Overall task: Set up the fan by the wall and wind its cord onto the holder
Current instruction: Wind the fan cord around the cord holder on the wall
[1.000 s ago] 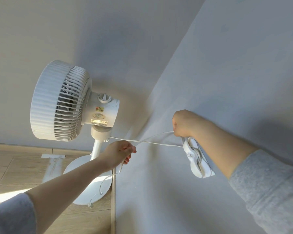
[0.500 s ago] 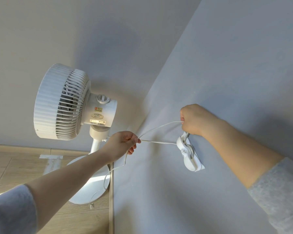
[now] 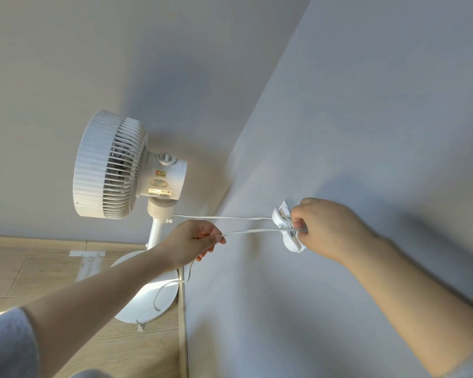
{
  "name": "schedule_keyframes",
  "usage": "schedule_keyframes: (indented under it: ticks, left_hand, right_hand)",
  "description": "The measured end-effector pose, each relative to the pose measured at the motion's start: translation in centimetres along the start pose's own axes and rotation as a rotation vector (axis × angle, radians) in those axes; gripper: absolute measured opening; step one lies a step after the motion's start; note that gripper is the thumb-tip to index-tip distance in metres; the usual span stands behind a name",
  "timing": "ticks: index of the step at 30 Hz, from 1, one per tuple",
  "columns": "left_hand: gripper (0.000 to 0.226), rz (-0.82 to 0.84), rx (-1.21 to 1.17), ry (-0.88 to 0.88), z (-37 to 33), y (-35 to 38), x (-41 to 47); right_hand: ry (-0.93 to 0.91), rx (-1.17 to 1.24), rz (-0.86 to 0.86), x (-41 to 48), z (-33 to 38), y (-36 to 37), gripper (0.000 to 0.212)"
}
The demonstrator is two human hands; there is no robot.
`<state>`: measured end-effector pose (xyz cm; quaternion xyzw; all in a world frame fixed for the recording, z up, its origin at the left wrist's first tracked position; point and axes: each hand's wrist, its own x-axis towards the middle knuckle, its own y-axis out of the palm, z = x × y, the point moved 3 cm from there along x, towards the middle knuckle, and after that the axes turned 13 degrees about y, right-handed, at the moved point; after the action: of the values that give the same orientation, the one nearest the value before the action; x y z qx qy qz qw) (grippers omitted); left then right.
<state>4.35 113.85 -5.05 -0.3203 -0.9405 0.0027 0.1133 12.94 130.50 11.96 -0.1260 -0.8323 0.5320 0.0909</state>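
Fingers of right hand (image 3: 328,227) curl in, pinching the cord (image 3: 251,232) against the holder (image 3: 284,230) on the right wall; left hand (image 3: 194,241) fingers pinch the cord further back, keeping it taut. Fan (image 3: 126,170) already stands upright in the corner by the wall, so setup looks done. Winding looks only partly done: a few turns on holder, slack w/ plug end hangs below left hand over the base.

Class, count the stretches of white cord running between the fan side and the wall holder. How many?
2. The upper stretch of thin white cord runs from the fan neck to the white plastic wall holder; the lower stretch runs from the left hand to it.
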Motion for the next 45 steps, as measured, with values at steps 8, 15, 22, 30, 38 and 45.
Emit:
schedule_keyframes:
  ticks: [8,15,22,30,38,45]
  left_hand:
    - [0.014,0.185,0.077,-0.042,-0.3,2.8,-3.2]
    - [0.012,0.238,0.041,-0.078,0.1,5.3,-4.9]
    - [0.016,0.173,0.065,-0.137,0.8,5.9,-5.9]
    - [0.01,0.016,0.228,-0.174,1.4,4.9,-5.0]
    - [0.01,-0.005,0.254,-0.222,3.1,6.9,-4.4]
    - [0.015,-0.051,0.29,-0.232,5.2,6.5,-3.4]
  right_hand:
    - [0.044,-0.071,-0.006,-4.3,0.4,1.9,0.024]
    - [0.095,-0.198,-0.015,-6.0,1.4,4.5,0.031]
    - [0.224,-0.117,-0.031,-7.6,2.9,6.6,0.051]
    - [0.084,0.057,-0.069,-8.3,3.6,7.5,0.024]
    - [-0.08,0.033,-0.082,-5.9,4.7,5.7,0.018]
    - [-0.198,-0.158,0.08,-2.1,5.2,7.8,0.043]
